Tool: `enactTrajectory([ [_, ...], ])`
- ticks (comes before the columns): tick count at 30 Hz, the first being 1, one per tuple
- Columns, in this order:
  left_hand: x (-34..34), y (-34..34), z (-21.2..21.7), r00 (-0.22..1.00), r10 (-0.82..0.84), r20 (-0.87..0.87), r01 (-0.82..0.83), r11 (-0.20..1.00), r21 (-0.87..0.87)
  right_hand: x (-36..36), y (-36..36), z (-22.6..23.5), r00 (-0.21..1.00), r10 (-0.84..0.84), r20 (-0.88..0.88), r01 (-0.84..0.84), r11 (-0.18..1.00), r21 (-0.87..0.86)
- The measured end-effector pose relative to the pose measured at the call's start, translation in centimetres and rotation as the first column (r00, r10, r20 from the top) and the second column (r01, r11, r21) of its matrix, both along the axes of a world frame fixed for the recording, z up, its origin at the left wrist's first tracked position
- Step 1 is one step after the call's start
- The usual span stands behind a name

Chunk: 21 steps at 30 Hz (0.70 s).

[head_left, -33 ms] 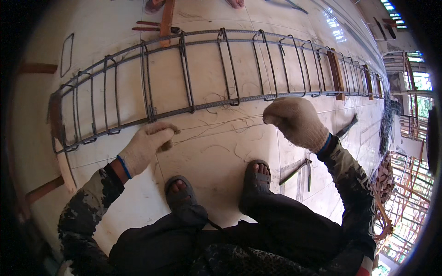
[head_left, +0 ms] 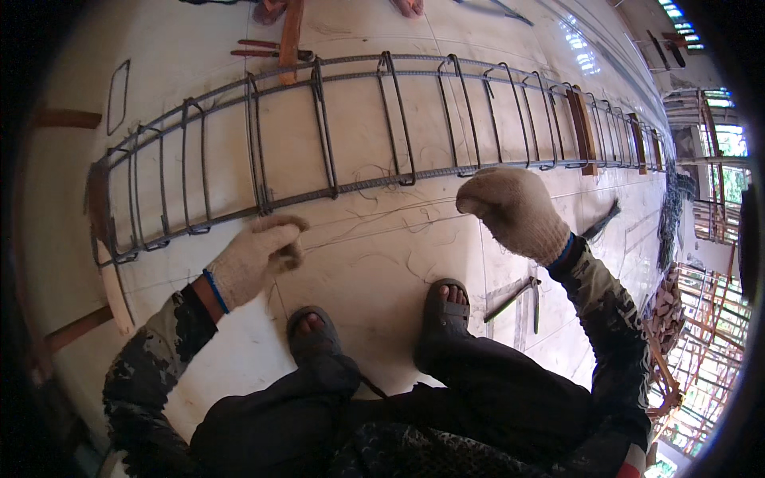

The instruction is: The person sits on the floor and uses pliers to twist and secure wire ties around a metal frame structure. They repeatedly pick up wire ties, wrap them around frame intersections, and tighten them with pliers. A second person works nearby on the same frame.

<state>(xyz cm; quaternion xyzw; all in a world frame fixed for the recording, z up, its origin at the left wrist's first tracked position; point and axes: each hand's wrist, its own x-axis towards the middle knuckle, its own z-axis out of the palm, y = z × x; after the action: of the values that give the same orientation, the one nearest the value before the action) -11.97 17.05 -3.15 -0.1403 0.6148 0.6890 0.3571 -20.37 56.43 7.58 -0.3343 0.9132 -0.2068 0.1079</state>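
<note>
A building site, on a bare concrete floor (head_left: 374, 263) of an unfinished storey: a long rebar cage (head_left: 358, 135) of steel bars and stirrups lies across it on timber blocks (head_left: 290, 32), loose tie wire (head_left: 382, 211) and pincers (head_left: 518, 295) lie about, and scaffolding (head_left: 709, 263) shows at the open edge on the right

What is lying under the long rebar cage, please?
Under the rebar cage lies the pale floor, with wooden blocks crossing beneath it. Loose thin wire trails by its near edge between the gloved left hand and right hand.
</note>
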Motion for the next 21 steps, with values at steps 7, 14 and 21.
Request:
enactTrajectory([
  [7, 2.0, 0.5, 0.9, 0.982, 0.182, 0.051, -0.167, 0.959, -0.228, -0.7, -0.7, 0.4, 0.988, 0.089, -0.123, -0.092, 0.996, -0.016],
  [14, -6.2, 11.1, 12.4, 0.716, -0.639, -0.281, 0.409, 0.711, -0.572, -4.2, -4.2, 3.9, 0.976, 0.207, -0.067, -0.206, 0.978, 0.02],
  [21, -12.3, 10.3, 7.6, 0.788, -0.25, -0.563, 0.361, 0.928, 0.093, -9.9, -4.0, 4.7, 0.964, 0.214, 0.159, -0.107, 0.857, -0.505],
])
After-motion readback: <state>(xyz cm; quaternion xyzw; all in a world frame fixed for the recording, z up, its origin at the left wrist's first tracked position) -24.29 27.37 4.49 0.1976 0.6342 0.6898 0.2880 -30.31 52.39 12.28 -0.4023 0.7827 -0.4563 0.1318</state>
